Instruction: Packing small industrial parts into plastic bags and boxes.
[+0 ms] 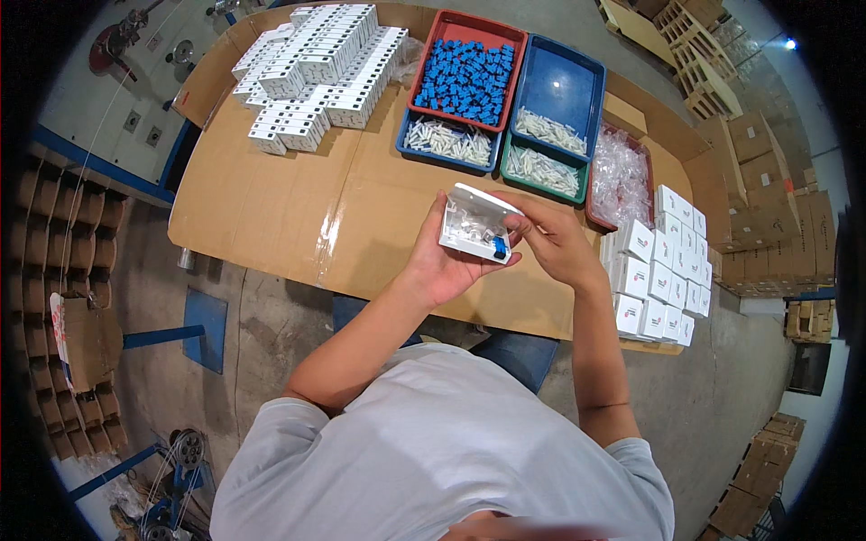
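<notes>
A small white box [478,200] is held above the near part of the table with its lid raised. My left hand [437,267] is closed around its left end and underside, palm up. My right hand [561,242] grips its right end, thumb at the edge of the opening. Clear plastic-wrapped parts and a small blue piece [500,246] lie inside the box. Beyond my hands, a red tray [522,54] holds many blue pieces like that one. White stick-shaped parts fill a blue tray [406,142] and a green tray [577,195].
A larger blue tray [559,81] with white sticks rests over the green one. At right, a red tray [595,203] holds clear plastic bags, beside stacked white boxes [663,270]. More white boxes [320,77] are piled far left on the cardboard-covered table [262,216]. Raised cardboard edges the far side.
</notes>
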Tool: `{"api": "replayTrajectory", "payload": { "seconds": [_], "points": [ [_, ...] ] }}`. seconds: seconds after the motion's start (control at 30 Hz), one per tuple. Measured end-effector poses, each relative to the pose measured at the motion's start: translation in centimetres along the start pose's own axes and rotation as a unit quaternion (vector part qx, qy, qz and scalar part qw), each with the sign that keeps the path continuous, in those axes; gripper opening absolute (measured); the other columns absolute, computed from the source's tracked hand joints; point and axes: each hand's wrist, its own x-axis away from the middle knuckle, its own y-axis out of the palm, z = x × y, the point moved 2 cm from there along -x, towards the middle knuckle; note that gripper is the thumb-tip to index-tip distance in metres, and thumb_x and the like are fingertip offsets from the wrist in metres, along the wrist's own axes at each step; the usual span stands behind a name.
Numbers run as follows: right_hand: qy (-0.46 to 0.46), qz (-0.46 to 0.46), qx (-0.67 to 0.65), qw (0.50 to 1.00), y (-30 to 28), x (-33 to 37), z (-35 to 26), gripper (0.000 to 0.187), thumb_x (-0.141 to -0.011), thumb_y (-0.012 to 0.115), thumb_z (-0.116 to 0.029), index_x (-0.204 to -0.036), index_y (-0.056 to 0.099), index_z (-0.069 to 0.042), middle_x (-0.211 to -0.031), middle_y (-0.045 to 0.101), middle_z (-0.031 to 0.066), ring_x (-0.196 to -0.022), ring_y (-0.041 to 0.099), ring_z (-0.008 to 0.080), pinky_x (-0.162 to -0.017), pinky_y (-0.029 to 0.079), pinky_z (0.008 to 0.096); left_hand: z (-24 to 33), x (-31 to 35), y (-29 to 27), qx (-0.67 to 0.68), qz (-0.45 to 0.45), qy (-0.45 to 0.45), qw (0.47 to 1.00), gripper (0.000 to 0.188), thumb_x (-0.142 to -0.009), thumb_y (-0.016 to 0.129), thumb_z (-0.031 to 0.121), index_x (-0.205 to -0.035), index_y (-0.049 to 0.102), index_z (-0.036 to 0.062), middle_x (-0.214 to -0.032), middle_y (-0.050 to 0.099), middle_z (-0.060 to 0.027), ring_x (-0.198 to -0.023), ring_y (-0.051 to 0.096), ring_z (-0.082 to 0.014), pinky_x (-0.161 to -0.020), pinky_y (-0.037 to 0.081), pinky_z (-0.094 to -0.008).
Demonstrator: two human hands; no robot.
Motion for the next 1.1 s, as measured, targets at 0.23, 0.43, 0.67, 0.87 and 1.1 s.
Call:
{"api": "replayTrajectory", "payload": {
  "seconds": [0.23,0.43,0.67,0.87,1.1],
  "points": [
    [0.006,0.002,-0.011,1.000,-0.4,-0.5,0.0,0.028,-0.103,0.057,-0.015,-0.126,0.068,-0.003,-0.094,0.072,0.0084,-0.075,0.065,0.0134,-0.070,0.054,0.0284,0.1,0.0,-0.1,0.042,-0.005,-0.010,0.999,0.079,-0.098,0.038,0.070,-0.144,0.047,0.0071,-0.138,0.055,-0.0223,-0.124,0.057,-0.0409,-0.107,0.046,-0.0623],
    [-0.061,0.107,0.065,0.990,-0.1,-0.8,0.8,0.024,-0.102,0.060,-0.014,-0.120,0.071,-0.002,-0.084,0.073,0.0081,-0.072,0.066,0.0132,-0.067,0.053,0.0281,0.2,0.0,0.0,0.018,-0.029,-0.004,0.999,0.073,-0.098,0.045,0.066,-0.142,0.049,0.0083,-0.137,0.057,-0.0200,-0.123,0.057,-0.0390,-0.108,0.045,-0.0600],
    [-0.013,0.071,0.039,0.997,0.9,-0.5,-0.1,0.024,-0.101,0.061,-0.014,-0.121,0.071,-0.004,-0.096,0.075,0.0101,-0.075,0.067,0.0135,-0.070,0.053,0.0289,-0.1,0.4,0.6,0.052,-0.022,0.007,0.998,0.068,-0.098,0.048,0.063,-0.140,0.051,0.0098,-0.137,0.057,-0.0178,-0.125,0.057,-0.0354,-0.107,0.045,-0.0628],
    [-0.029,0.068,0.041,0.996,0.5,-0.5,0.3,0.024,-0.100,0.063,-0.014,-0.119,0.072,-0.004,-0.097,0.076,0.0125,-0.078,0.068,0.0151,-0.073,0.054,0.0287,-0.3,0.1,0.2,0.060,-0.031,0.001,0.998,0.070,-0.099,0.042,0.065,-0.141,0.050,0.0098,-0.139,0.056,-0.0179,-0.126,0.055,-0.0356,-0.107,0.045,-0.0632],
    [-0.028,0.053,0.060,0.996,0.5,-0.6,-0.1,0.023,-0.099,0.062,-0.013,-0.117,0.073,-0.003,-0.088,0.075,0.0129,-0.074,0.069,0.0170,-0.069,0.054,0.0289,-0.3,0.2,0.0,0.071,-0.030,0.001,0.997,0.067,-0.100,0.047,0.061,-0.139,0.051,0.0076,-0.137,0.057,-0.0183,-0.124,0.057,-0.0366,-0.106,0.046,-0.0628]
  ]
}}
